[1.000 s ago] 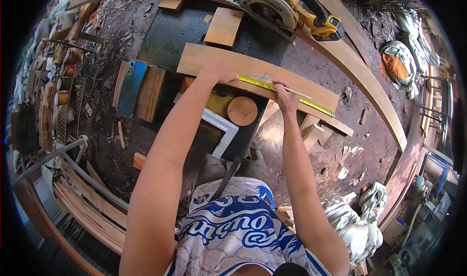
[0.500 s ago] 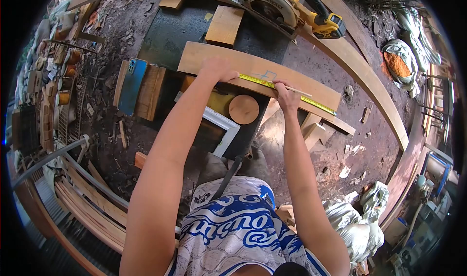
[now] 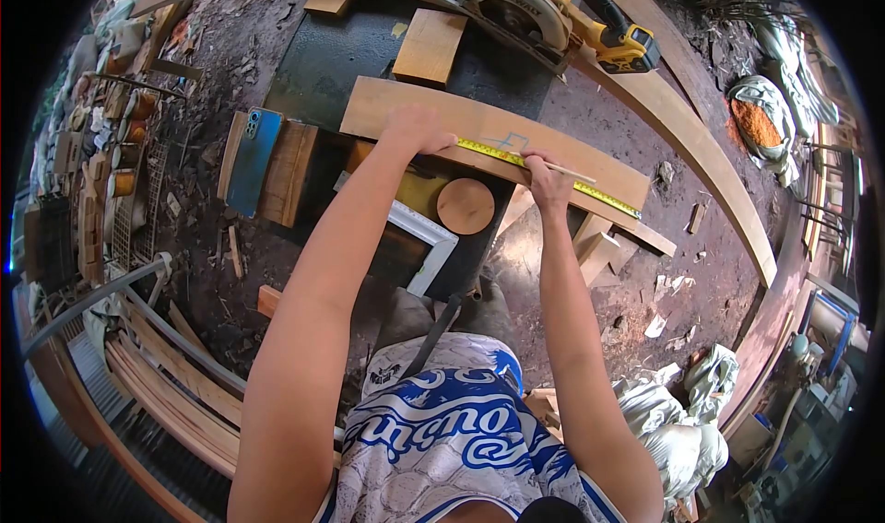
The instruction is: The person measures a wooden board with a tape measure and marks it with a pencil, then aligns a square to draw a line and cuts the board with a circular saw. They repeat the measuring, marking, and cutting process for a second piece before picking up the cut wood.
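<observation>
A wooden board (image 3: 590, 165) with a blue pencil-like mark lies across the dark work surface. Along its near edge a yellow tape measure (image 3: 489, 150) is stretched out, reaching the board's right end. My left hand (image 3: 419, 130) is closed on the tape near the board's middle left; the tape's case is hidden. Farther right, my right hand (image 3: 548, 175) is closed round a thin light pencil (image 3: 570, 172), its fingers at the tape. Just below the board are a round wooden disc (image 3: 466, 206) and a metal square (image 3: 431, 263).
A yellow circular saw (image 3: 525, 16) rests at the top on a long curved plank (image 3: 701, 145). A blue phone (image 3: 253, 164) lies on wood blocks at the left. A wood block (image 3: 430, 47) sits behind the board. White sacks (image 3: 678, 440) are at lower right.
The view has shifted very slightly. Both hands, the tape and the board otherwise hold the same positions.
</observation>
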Action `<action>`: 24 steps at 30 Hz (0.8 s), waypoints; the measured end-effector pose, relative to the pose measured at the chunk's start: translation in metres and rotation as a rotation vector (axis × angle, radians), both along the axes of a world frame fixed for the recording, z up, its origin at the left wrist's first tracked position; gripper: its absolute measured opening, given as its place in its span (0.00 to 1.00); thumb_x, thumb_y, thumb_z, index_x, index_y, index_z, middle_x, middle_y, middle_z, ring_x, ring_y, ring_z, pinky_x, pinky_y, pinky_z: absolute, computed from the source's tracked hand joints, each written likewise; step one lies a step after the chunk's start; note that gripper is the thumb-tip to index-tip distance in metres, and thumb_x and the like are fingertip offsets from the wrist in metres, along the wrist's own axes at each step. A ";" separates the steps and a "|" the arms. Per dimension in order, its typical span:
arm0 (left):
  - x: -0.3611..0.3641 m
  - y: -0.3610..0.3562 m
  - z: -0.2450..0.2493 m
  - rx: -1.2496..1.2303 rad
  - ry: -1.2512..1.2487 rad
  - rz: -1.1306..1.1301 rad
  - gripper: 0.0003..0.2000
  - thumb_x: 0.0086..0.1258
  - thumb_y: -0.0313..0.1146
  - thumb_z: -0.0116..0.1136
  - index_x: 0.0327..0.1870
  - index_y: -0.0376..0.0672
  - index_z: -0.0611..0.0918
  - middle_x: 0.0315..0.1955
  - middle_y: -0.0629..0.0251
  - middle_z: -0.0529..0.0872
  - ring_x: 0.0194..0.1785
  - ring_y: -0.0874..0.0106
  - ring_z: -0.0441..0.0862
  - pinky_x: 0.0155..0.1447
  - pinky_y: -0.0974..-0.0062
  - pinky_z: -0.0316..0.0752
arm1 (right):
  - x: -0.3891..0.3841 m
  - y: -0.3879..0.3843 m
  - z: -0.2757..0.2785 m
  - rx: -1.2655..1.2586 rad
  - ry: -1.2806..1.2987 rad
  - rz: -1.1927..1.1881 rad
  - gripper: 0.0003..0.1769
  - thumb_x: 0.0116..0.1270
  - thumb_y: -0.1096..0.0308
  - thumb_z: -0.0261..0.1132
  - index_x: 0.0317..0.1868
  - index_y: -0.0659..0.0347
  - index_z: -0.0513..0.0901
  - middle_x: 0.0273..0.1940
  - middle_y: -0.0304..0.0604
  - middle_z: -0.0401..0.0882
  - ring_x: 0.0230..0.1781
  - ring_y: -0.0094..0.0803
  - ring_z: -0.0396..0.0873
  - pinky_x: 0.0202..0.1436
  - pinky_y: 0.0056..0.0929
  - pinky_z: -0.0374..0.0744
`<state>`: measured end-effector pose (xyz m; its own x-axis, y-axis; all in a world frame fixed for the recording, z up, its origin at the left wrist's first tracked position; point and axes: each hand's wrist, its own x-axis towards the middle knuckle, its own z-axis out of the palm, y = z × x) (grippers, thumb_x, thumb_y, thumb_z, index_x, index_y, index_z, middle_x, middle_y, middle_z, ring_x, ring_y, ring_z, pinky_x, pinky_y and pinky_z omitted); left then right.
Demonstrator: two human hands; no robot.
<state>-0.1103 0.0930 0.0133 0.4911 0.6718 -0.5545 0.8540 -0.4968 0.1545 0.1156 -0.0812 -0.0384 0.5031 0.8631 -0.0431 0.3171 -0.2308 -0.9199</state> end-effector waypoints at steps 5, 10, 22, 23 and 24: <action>0.001 0.000 0.004 0.001 -0.001 -0.009 0.31 0.72 0.65 0.57 0.49 0.44 0.94 0.52 0.50 0.93 0.60 0.49 0.89 0.66 0.52 0.81 | 0.001 -0.001 0.000 -0.001 -0.068 0.027 0.15 0.68 0.66 0.63 0.42 0.63 0.95 0.39 0.45 0.95 0.37 0.29 0.89 0.46 0.27 0.84; 0.002 -0.001 0.007 0.003 0.009 -0.020 0.30 0.71 0.64 0.58 0.49 0.43 0.94 0.52 0.49 0.93 0.60 0.49 0.89 0.65 0.52 0.82 | 0.001 0.000 -0.003 0.006 -0.034 0.014 0.15 0.68 0.66 0.63 0.42 0.63 0.95 0.39 0.46 0.95 0.36 0.29 0.89 0.44 0.27 0.85; 0.003 0.000 0.006 -0.010 0.032 -0.003 0.30 0.71 0.64 0.59 0.49 0.43 0.94 0.52 0.50 0.93 0.60 0.50 0.89 0.66 0.53 0.82 | -0.001 0.001 0.001 0.006 -0.024 -0.005 0.14 0.66 0.66 0.63 0.38 0.62 0.95 0.38 0.49 0.95 0.39 0.37 0.91 0.48 0.32 0.85; 0.003 0.000 0.007 -0.010 0.033 -0.003 0.30 0.71 0.64 0.59 0.49 0.43 0.94 0.52 0.50 0.93 0.60 0.50 0.89 0.66 0.53 0.82 | 0.000 0.001 0.000 0.006 -0.024 -0.005 0.14 0.66 0.66 0.63 0.38 0.62 0.95 0.38 0.49 0.95 0.39 0.37 0.91 0.48 0.32 0.85; 0.003 -0.001 0.008 -0.009 0.030 0.000 0.30 0.71 0.64 0.59 0.49 0.44 0.94 0.53 0.50 0.93 0.60 0.50 0.89 0.66 0.53 0.82 | 0.002 0.001 0.000 0.014 -0.049 0.013 0.14 0.67 0.66 0.63 0.38 0.62 0.95 0.38 0.49 0.95 0.39 0.37 0.91 0.48 0.32 0.85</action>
